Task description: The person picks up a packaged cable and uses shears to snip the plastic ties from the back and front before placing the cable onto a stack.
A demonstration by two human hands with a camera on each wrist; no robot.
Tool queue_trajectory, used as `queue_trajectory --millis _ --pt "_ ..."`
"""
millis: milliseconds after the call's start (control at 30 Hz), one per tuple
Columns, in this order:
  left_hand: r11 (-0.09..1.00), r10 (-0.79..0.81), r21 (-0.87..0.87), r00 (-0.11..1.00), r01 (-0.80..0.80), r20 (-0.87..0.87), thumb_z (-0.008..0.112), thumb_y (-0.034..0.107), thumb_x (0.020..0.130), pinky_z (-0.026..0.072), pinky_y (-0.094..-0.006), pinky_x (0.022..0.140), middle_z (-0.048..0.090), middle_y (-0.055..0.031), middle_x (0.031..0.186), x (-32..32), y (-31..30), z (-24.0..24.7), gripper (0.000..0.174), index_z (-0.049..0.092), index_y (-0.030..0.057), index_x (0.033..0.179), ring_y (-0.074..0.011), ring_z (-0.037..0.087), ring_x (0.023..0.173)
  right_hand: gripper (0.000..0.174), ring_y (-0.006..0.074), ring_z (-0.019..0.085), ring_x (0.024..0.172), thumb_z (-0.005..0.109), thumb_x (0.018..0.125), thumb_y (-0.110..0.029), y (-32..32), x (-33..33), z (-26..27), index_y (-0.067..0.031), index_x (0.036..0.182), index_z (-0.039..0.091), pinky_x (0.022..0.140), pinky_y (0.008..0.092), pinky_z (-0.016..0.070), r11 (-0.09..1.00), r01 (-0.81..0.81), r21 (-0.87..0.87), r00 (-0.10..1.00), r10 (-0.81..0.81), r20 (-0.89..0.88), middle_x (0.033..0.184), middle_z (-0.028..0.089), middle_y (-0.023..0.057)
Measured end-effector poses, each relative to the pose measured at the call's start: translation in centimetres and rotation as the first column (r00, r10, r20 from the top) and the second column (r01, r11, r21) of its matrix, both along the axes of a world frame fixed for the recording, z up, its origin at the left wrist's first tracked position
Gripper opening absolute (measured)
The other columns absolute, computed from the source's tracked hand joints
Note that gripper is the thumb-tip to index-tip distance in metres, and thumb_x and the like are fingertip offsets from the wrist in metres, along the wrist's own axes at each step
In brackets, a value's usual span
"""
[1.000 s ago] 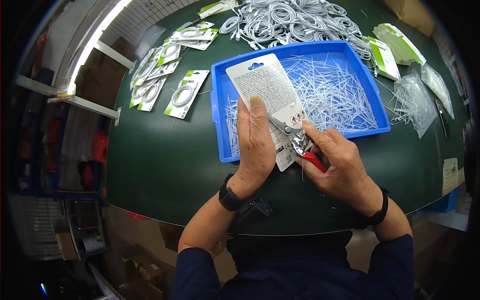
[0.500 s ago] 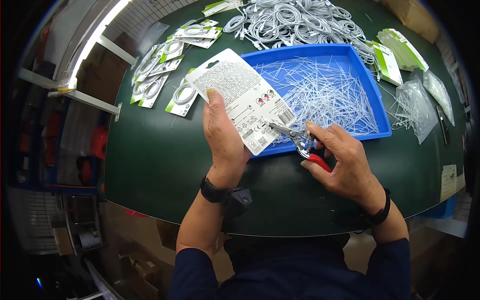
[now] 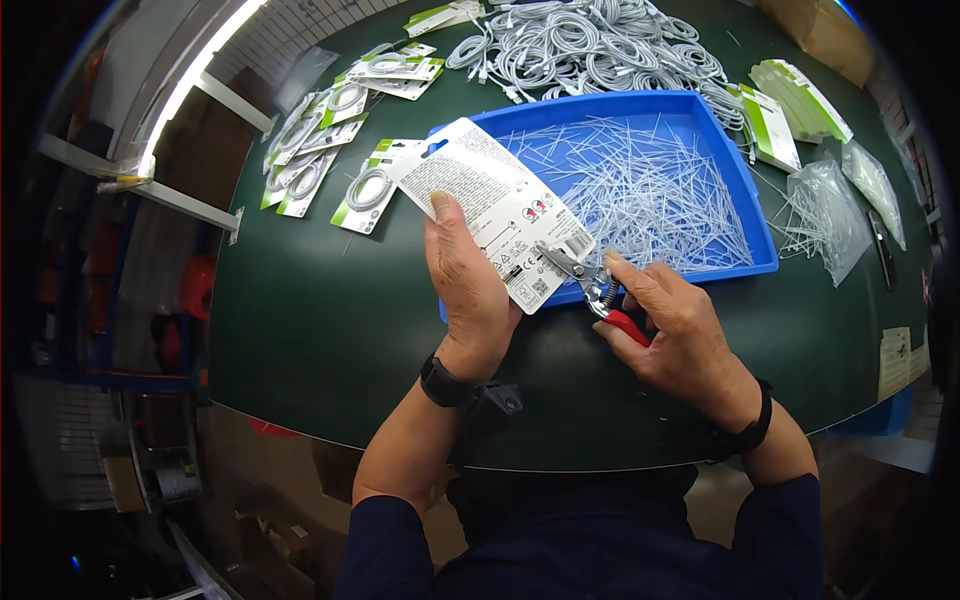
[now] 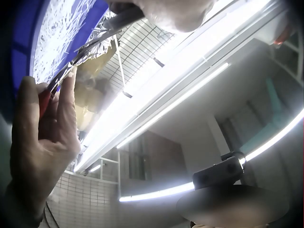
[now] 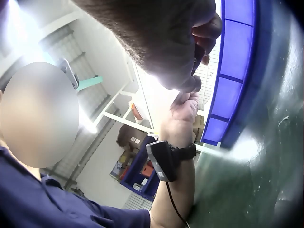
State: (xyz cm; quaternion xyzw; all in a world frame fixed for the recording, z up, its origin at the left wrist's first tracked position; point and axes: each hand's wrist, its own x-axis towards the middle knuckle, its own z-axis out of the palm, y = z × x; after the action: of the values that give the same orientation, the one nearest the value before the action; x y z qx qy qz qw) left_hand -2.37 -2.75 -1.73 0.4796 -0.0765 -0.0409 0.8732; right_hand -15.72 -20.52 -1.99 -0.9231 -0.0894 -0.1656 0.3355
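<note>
My left hand (image 3: pixel 468 285) holds a printed packaging card (image 3: pixel 475 185), thumb across its face and the fingers hidden behind. The card's back, covered in small print, is turned up and tilted over the left part of a blue tray (image 3: pixel 757 225). In my right hand (image 3: pixel 680 325) is a pair of red-handled snips (image 3: pixel 628 326). Their metal blades overlap the card's lower part, near its barcode. The left wrist view shows the right hand (image 4: pixel 50 135) around the red handle, while the left hand (image 5: pixel 183 114) appears beyond the right one in the right wrist view.
White plastic ties (image 3: pixel 660 200) lie heaped in the tray. Behind it is a pile of coiled grey cables (image 3: pixel 590 45). Carded cables (image 3: pixel 368 190) lie at left. At right are green-white cards (image 3: pixel 770 130), plastic bags (image 3: pixel 835 215) and a dark slim tool (image 3: pixel 882 245).
The card swung left and leaned over with my left hand, then came slightly back right. The snips' blades now lie across its lower face. Both hands keep their holds.
</note>
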Motion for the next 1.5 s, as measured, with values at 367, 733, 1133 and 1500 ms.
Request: queue_trajectory --millis 367,733,1133,1500 --pt "0.988 -0.121 0.109 0.99 0.113 0.077 0.047 0.031 0.114 0.0605 -0.0377 0.094 0.064 -0.0176 0.131 1.1 0.7 0.0 0.042 0.049 -0.0018 0.14 -0.0238 0.071 0.11 0.066 0.0262 0.065 0.071 0.085 0.082 -0.013 -0.1 0.0 0.5 -0.0022 0.142 0.06 0.064 0.0377 0.0532 0.993 -0.009 0.119 0.998 0.016 -0.061 0.084 0.062 0.0113" --pt "0.962 -0.128 0.268 0.958 0.057 0.256 0.063 0.021 0.108 0.0509 -0.0363 0.102 0.071 -0.0098 0.125 4.9 4.2 4.2 0.03 0.062 0.0012 0.13 -0.0177 0.067 0.113 0.067 0.005 0.051 0.065 0.085 0.079 -0.003 -1.9 1.5 0.7 0.0005 0.142 0.062 0.061 0.0225 0.0456 0.872 0.057 0.486 0.99 -0.113 0.085 0.089 0.065 0.0041" --pt "0.507 -0.764 -0.265 0.57 0.82 0.302 0.019 0.052 0.116 0.0458 -0.0364 0.074 0.047 0.0005 0.067 6.0 4.1 0.5 0.063 0.051 0.0146 0.077 -0.0167 0.041 0.068 0.064 0.0227 0.065 0.073 0.089 0.074 -0.009 0.9 -0.1 1.9 -0.0045 0.134 0.068 0.067 0.0347 0.0536 0.915 -0.203 0.349 0.971 0.235 -0.05 0.09 0.067 0.0105" --pt "0.382 -0.818 -0.026 0.351 0.924 0.456 0.013 0.06 0.113 0.0496 -0.0388 0.076 0.051 -0.0033 0.072 8.1 3.6 0.0 0.072 0.056 0.0116 0.082 -0.0192 0.047 0.071 0.068 0.0212 0.067 0.075 0.09 0.071 -0.007 1.0 -0.6 1.8 -0.0043 0.135 0.068 0.064 0.0316 0.054 0.887 -0.252 0.388 0.946 0.31 -0.093 0.09 0.068 0.0117"
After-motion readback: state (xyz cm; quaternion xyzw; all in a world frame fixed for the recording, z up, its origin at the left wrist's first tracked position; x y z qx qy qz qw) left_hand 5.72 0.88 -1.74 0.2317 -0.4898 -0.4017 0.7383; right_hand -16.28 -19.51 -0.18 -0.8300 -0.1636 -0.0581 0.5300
